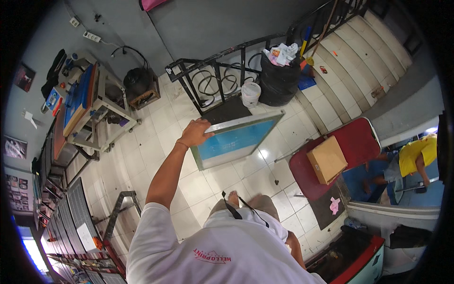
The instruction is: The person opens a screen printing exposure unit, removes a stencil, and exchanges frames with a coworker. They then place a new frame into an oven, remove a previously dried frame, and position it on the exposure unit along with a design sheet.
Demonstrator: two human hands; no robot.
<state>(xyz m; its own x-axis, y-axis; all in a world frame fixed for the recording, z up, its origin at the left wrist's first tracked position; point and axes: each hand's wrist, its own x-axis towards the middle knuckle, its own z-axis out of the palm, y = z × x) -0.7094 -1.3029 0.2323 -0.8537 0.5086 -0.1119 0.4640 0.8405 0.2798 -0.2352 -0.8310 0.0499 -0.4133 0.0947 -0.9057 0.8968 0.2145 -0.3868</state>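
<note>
Looking from left, I see pale metal-framed work table with blue top (79,102). Next, bare left hand (194,133): fingers gripping upper left corner of flat rectangular frame with grey border and blue panel (236,141). Frame is tilted, in front of person; whether touching floor, I cannot tell. Then full black plastic bag (278,84). Right hand is hidden, its fingers I cannot tell. Farther right, brown cardboard box (327,160) on red padded seat (355,139).
</note>
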